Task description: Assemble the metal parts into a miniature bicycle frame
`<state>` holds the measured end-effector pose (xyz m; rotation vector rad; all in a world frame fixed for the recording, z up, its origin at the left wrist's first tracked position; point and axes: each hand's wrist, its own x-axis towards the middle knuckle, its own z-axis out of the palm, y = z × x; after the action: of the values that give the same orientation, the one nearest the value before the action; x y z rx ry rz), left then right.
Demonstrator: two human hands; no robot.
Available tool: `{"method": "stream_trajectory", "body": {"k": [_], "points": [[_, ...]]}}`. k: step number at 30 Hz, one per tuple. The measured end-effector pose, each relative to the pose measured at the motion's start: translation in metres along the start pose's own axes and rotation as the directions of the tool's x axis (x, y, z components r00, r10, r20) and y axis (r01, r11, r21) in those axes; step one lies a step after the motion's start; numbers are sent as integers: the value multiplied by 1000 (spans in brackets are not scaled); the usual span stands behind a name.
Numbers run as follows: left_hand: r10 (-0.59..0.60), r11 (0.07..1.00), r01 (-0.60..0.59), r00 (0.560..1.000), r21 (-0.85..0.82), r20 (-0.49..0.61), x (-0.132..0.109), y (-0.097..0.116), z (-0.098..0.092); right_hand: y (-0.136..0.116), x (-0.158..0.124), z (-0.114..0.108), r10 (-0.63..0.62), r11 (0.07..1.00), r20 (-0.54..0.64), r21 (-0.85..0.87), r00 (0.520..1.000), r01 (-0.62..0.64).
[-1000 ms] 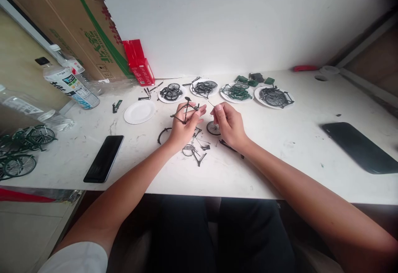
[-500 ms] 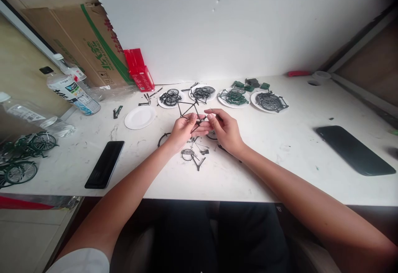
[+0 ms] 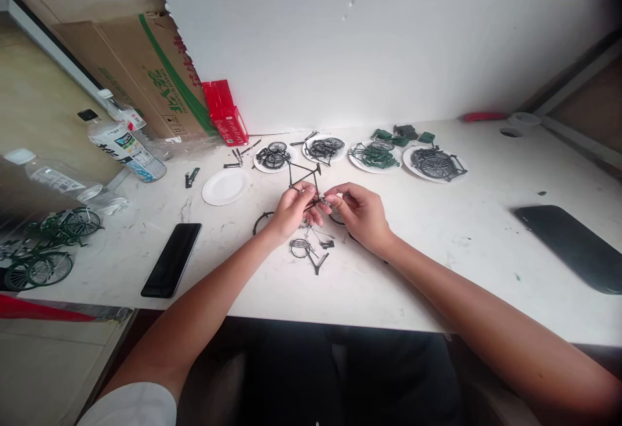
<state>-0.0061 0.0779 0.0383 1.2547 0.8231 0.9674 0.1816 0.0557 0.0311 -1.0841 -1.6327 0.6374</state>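
Note:
My left hand point(image 3: 293, 213) is closed on a dark miniature bicycle frame point(image 3: 316, 181), which it holds upright above the table with the saddle at the top. My right hand point(image 3: 363, 214) pinches at the frame's lower end; whatever tiny part lies between its fingertips is too small to make out. Beneath the hands are loose model parts: a dark ring-shaped part with a rack point(image 3: 300, 249) and a forked dark piece point(image 3: 318, 265). A wheel point(image 3: 256, 220) is partly hidden behind my left hand, and another wheel point(image 3: 337, 218) shows between the hands.
Paper plates of bicycle parts, one with green pieces point(image 3: 374, 155), line the back, beside a bare white plate point(image 3: 225, 186). A phone point(image 3: 172, 259) and bottles point(image 3: 129, 151) are left, near finished green model bicycles point(image 3: 48, 267). A dark slab point(image 3: 571, 245) lies right.
My right fingertips have closed in on the lower end of the bicycle frame. The whole view has shifted slightly, so the table things appear further right and lower.

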Motion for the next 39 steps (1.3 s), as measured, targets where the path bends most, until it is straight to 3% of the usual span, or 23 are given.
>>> {"method": "stream_trajectory", "body": {"k": [12,23,39], "points": [[68,996,-67,998,61,-6,0,1,-1,2,0,0,40,999,11,-16,999,-40],[30,1000,-30,999,0,22,0,1,-4,0,1,0,70,997,48,40,996,-72],[100,995,-99,993,23,-61,-3,-2,3,-2,0,1,140,983,74,108,987,-147]]}}
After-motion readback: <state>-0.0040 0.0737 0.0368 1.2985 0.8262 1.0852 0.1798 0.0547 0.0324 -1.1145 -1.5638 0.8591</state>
